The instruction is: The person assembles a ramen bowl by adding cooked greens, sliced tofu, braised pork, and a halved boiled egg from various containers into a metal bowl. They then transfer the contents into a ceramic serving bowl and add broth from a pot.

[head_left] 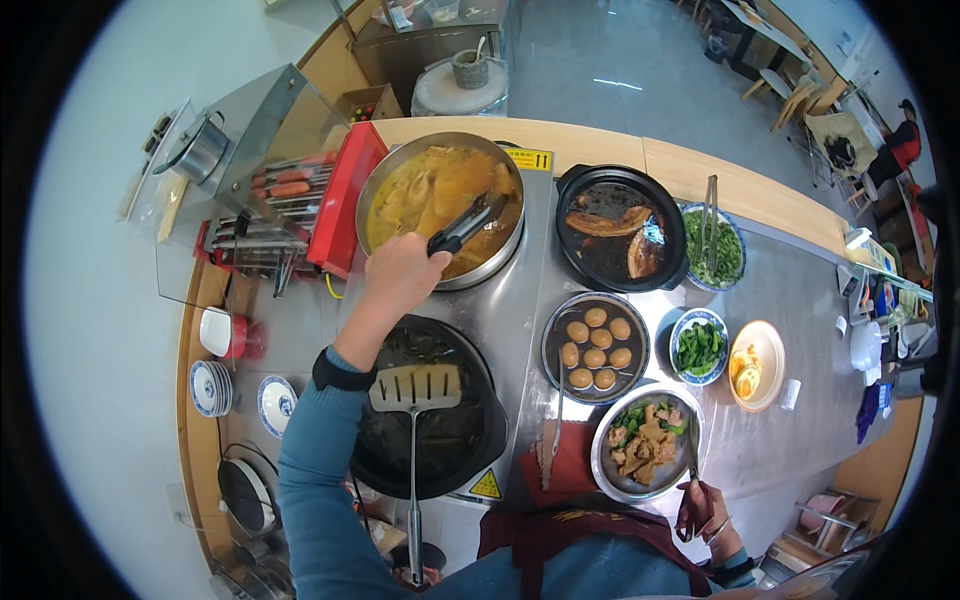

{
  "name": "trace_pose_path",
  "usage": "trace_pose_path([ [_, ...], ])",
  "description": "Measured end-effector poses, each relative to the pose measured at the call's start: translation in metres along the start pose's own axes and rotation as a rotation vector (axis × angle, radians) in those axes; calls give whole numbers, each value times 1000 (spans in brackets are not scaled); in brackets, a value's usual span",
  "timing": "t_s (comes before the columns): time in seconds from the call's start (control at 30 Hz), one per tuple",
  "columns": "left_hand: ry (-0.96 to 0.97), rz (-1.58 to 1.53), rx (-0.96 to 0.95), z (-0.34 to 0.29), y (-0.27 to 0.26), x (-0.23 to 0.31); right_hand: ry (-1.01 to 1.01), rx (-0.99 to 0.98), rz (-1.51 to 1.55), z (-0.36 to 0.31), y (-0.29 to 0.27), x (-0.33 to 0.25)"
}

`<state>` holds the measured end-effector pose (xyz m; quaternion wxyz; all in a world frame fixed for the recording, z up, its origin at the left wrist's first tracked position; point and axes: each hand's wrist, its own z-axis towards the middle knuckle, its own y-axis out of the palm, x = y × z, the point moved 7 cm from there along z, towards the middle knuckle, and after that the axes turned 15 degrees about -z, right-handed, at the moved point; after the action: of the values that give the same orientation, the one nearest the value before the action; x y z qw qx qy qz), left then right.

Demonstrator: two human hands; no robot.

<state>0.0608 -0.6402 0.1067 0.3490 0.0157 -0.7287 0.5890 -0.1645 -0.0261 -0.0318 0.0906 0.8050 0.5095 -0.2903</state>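
Note:
My left hand [403,272] is closed around black tongs [466,226], reaching over a wide steel pot [508,245] at the far left of the counter. Yellowish broth with pale pieces fills the pot, and the tongs' ends are over it. At the lower right, my right hand [708,512] grips a metal utensil [692,450] whose dark handle is partly hidden by the fingers; its exact kind is unclear. It stands against the right side of a steel bowl [603,470] containing chopped brown meat [645,450] and green leaves.
Below my left arm, a slotted spatula [416,388] lies across a black pan [480,400] of dark liquid. Eggs [596,335] sit on a dark plate. Behind are a black pot [575,265] with meat slabs, chopped greens [715,245] with tongs, and a red skewer rack [348,200].

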Motion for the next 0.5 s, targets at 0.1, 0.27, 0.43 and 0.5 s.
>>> trace_pose_path([
  [0.1,-63,-174,-16,-9,-15,-13,-23,3,-9,1,-3,-2],
  [0.27,-199,-245,29,-17,-53,-33,-12,1,17,1,-2,-3],
  [0.43,-168,-189,-68,-9,-39,-23,-25,-15,1,2,4,-10],
  [0.5,-134,-153,-79,1,-22,-16,-23,-28,5,2,6,-11],
])
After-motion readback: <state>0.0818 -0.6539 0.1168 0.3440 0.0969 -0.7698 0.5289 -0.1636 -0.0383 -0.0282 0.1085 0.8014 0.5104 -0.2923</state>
